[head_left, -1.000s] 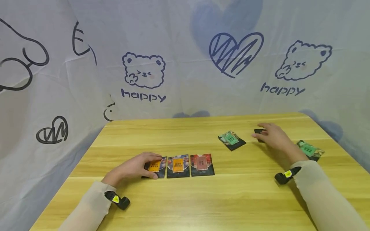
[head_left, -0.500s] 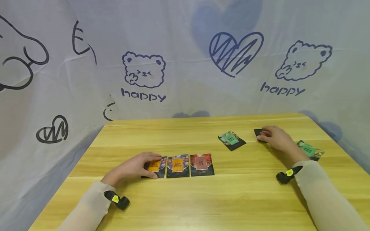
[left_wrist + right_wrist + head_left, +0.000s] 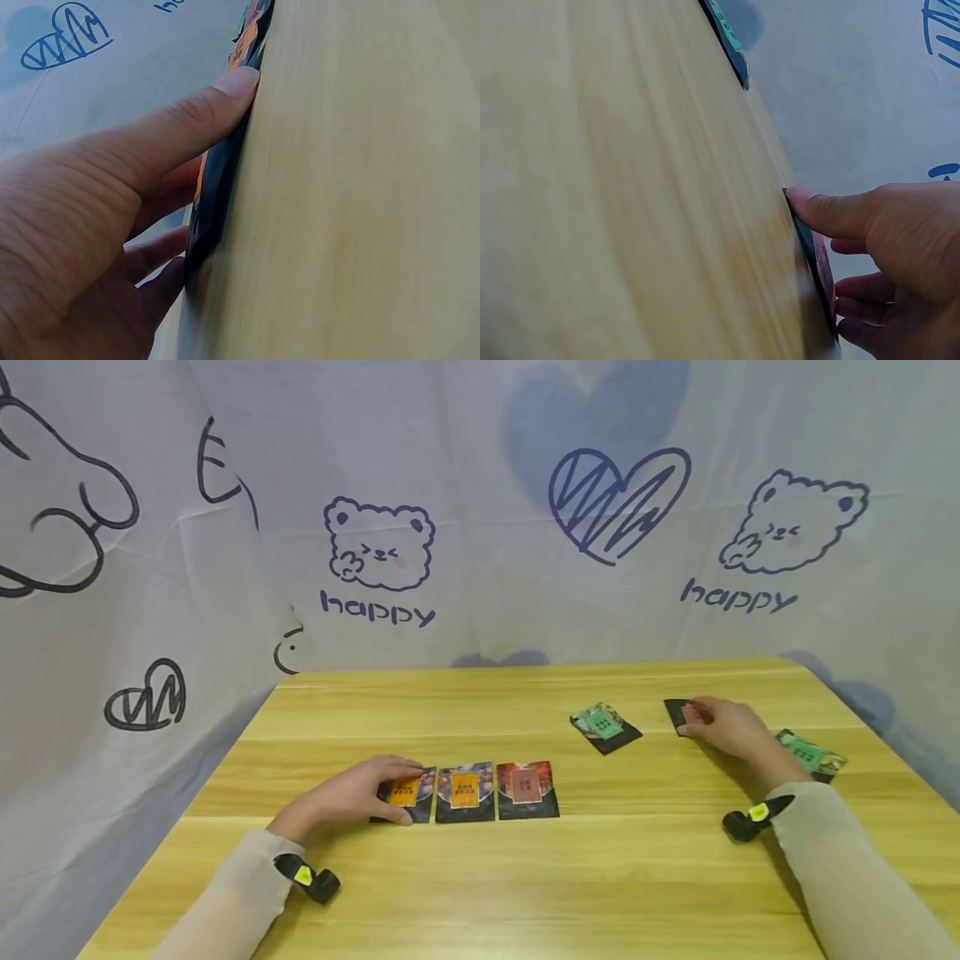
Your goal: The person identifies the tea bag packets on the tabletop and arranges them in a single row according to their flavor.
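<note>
My left hand (image 3: 356, 789) grips the leftmost orange-labelled packet (image 3: 406, 792) on the table. In the left wrist view, the thumb of this hand (image 3: 97, 195) lies on one edge of the dark packet (image 3: 223, 172), fingertips at its far edge. To its right lie a second orange-labelled packet (image 3: 464, 792) and a red-labelled packet (image 3: 528, 790), in a row. Further back, my right hand (image 3: 733, 732) holds another red-labelled packet (image 3: 676, 713) by its edges. The right wrist view shows thumb and fingers of that hand (image 3: 907, 247) along the packet (image 3: 804, 238).
A green-labelled packet (image 3: 604, 727) lies askew left of my right hand. Another green-labelled packet (image 3: 812, 754) sits beyond my right forearm, partly hidden by it. Behind the wooden table (image 3: 450, 885) hangs a pale cloth (image 3: 480, 560) with drawings.
My right hand has drawn slightly right and nearer, its fingers closing on the red-labelled packet and uncovering more of it. My left hand keeps its place on the orange-labelled packet.
</note>
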Demonstrator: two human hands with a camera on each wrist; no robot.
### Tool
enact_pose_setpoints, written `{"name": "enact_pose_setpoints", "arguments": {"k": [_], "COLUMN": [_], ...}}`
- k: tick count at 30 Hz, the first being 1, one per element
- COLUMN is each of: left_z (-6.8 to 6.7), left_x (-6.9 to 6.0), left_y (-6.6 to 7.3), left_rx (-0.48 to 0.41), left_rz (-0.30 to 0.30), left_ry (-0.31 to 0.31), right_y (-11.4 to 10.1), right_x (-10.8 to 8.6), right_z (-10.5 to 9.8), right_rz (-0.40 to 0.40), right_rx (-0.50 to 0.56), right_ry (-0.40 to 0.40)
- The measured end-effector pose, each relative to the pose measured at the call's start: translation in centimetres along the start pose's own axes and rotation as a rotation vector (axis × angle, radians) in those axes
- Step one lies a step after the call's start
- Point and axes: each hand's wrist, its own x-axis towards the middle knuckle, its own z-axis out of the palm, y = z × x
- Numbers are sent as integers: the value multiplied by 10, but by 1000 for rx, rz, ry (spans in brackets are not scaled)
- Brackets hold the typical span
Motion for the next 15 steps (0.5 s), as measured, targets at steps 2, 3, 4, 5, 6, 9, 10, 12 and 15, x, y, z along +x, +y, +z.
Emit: {"name": "enact_pose_setpoints", "arguments": {"k": [2,3,4,5,6,9,10,12,15], "left_z": [0,0,-1,-1,-2,-2,-2,-2,-2], "left_x": [-1,-1,-1,-1,0,0,0,0,-1], "left_y": [1,1,2,2,2,3,2,2,1], "left_rx": [0,0,-3,-2,-2,-3,-5,-1,0], "left_rz": [2,4,3,1,0,-2,-4,3,9], "left_ry": [1,1,1,2,4,-2,-5,-7,-11], "right_y": [0,0,1,1,1,1,1,1,1], "right_x": [-1,-2,-2,-2,-2,-2,-2,-2,-1], "right_z": [0,0,-1,-1,-2,-3,-3,-3,-2], "right_rz": [11,9,2,1,-2,-19,-18,-20,-27], "right_rx": [28,26,23,28,28,9,-1,-33,-64], "right_ry": [-32,-42,-45,-52,-56,-58,-56,-44,-24]}}
